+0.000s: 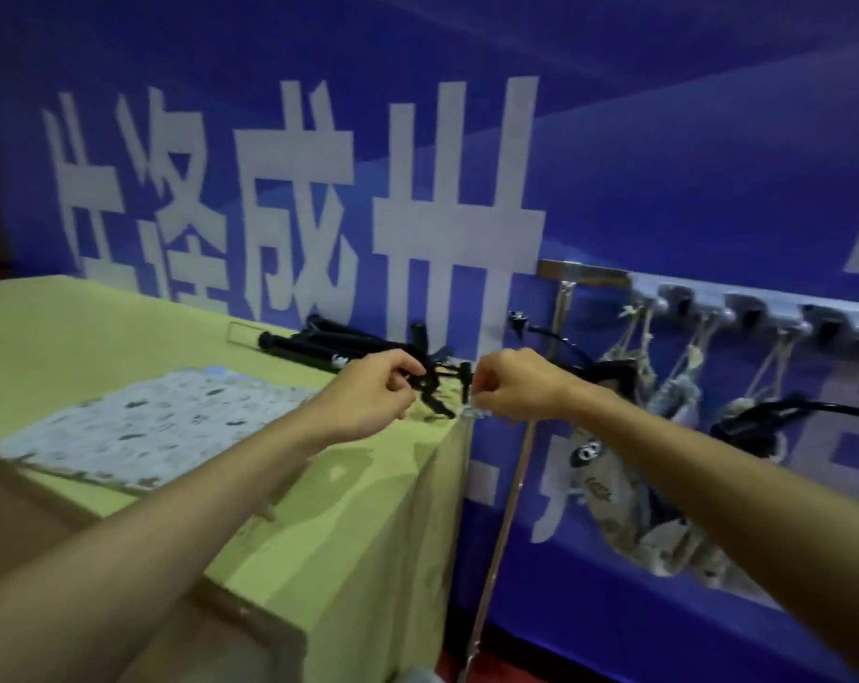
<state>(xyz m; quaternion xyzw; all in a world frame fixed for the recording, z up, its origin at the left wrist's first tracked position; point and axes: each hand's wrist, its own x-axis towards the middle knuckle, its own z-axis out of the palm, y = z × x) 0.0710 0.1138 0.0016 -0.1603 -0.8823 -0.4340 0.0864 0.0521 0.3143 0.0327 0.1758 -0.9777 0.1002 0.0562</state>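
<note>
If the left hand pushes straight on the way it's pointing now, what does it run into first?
The left hand pinches the black bracket at the corner of the table. Straight beyond it, the right hand, which pinches a clear clip, looks next, though depth is unclear.

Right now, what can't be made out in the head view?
- Right hand: the fingers curl away from the camera, so what they pinch at the table corner is hidden. Only a clear, blurred bit shows below them.
- Black stand: the left hand covers the part it pinches, and blur hides the joints.
- Hanging bags: the right forearm crosses them, and the print is too blurred to read.
</note>
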